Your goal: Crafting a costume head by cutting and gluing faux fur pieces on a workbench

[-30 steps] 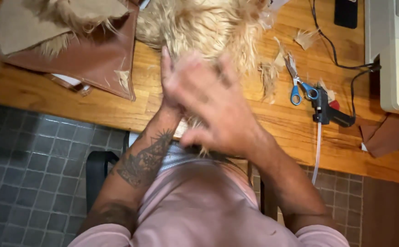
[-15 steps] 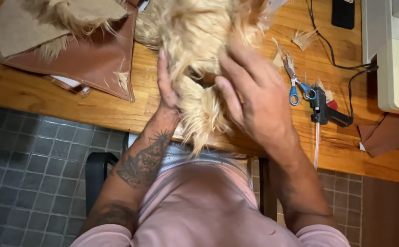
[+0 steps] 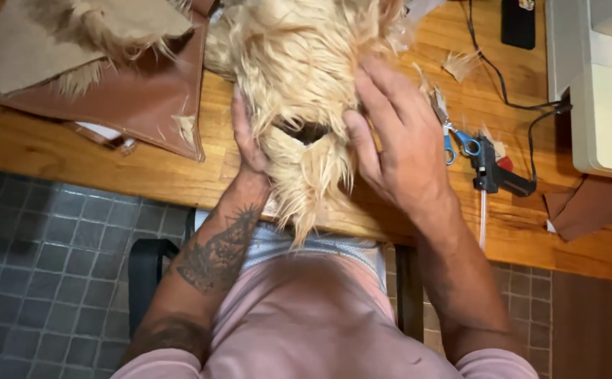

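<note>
A long-haired cream fur piece (image 3: 299, 77) lies on the wooden table (image 3: 109, 168) and hangs over its near edge. My left hand (image 3: 248, 137) lies flat against the fur's left side, fingers straight. My right hand (image 3: 400, 144) presses flat on the fur's right side, fingers spread. Between the two hands a dark gap (image 3: 311, 131) shows in the pile. Neither hand closes around anything.
A brown leather piece (image 3: 134, 98) with a tan fabric piece (image 3: 32, 42) on it lies at the left. Blue-handled scissors (image 3: 453, 137) and a black glue gun (image 3: 495, 172) lie right of my right hand. A white sewing machine (image 3: 597, 84) stands far right.
My right hand has slid off the left hand to the fur's right side. The fur has been drawn down over the table edge and parted between the hands.
</note>
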